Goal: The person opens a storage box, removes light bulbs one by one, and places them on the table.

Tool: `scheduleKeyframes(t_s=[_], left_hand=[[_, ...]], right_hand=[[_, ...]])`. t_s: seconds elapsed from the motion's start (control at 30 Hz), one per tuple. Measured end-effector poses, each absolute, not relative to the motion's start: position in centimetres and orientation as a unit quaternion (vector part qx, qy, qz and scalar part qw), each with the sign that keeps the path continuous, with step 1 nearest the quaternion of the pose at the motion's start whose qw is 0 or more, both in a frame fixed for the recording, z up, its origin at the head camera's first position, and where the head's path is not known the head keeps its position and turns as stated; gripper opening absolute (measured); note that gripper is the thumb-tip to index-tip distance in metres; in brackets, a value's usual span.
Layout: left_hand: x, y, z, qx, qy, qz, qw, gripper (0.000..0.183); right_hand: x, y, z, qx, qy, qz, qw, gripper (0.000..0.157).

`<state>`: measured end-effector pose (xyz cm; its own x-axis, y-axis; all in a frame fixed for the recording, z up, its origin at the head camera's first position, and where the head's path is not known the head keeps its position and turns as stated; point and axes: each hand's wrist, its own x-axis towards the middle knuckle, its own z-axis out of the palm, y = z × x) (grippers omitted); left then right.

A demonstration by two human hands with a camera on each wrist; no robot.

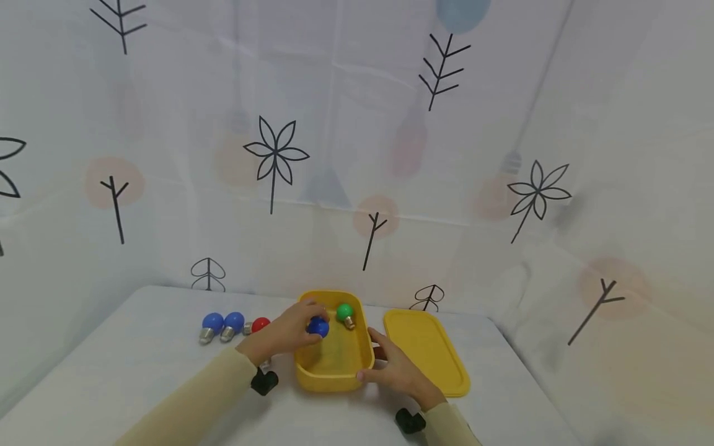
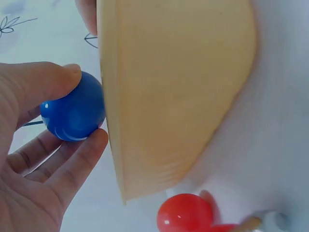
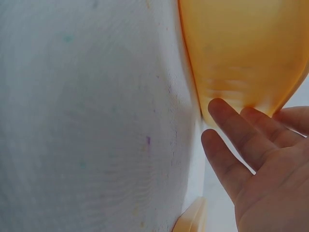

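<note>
My left hand point(image 1: 292, 328) holds a blue light bulb point(image 1: 318, 327) over the left side of a yellow plastic box point(image 1: 334, 383). In the left wrist view its thumb and fingertips pinch the round blue part, right by the box rim; the bulb's base is hidden. Inside the box lies a green bulb point(image 1: 344, 311) with its metal base toward me. At the box's near right corner, my right hand point(image 1: 397, 368) rests its thumb and fingers against the outer wall. The right wrist view shows those fingers point(image 3: 236, 130) nearly straight along the wall.
Left of the box, two blue bulbs point(image 1: 233, 322) lie side by side with a red bulb point(image 1: 260, 324) close to them. A metal bulb base point(image 1: 265, 364) shows beneath my left wrist. The flat yellow lid point(image 1: 426, 353) lies right of the box. A patterned cloth point(image 1: 334, 235) hangs behind.
</note>
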<state>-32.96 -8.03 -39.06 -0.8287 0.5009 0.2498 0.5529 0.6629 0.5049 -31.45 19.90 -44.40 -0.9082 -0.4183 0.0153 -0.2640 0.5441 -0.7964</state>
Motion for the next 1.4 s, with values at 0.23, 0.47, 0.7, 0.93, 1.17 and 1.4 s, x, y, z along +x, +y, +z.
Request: scheduleKeyframes(t_s=[0.23,0.47,0.7,0.93,1.17,1.4], left_hand=[[-30.7,-9.7,-39.1,-0.268,-0.905,-0.323,0.067,0.030],[-29.1,-11.6,-39.7,-0.245,-0.905,-0.327,0.117,0.032],[-27.9,-14.0,-40.6,-0.208,-0.909,-0.332,0.140,0.037],[-27.1,-16.1,-41.9,-0.170,-0.910,-0.347,0.147,0.040],[-26.6,-18.0,-43.2,-0.130,-0.917,-0.343,0.155,0.041],[-26.6,-19.2,-44.5,-0.115,-0.920,-0.346,0.143,0.040]], right_hand=[[-31.5,19.8,-44.4,-0.187,0.875,-0.437,0.091,0.098],[-31.5,19.7,-44.4,-0.178,0.881,-0.430,0.088,0.100],[-31.4,19.8,-44.2,-0.183,0.877,-0.436,0.090,0.101],[-31.6,19.9,-44.6,-0.190,0.875,-0.436,0.090,0.100],[-31.6,19.8,-44.7,-0.191,0.875,-0.437,0.086,0.100],[-31.5,19.8,-44.6,-0.194,0.876,-0.433,0.085,0.100]])
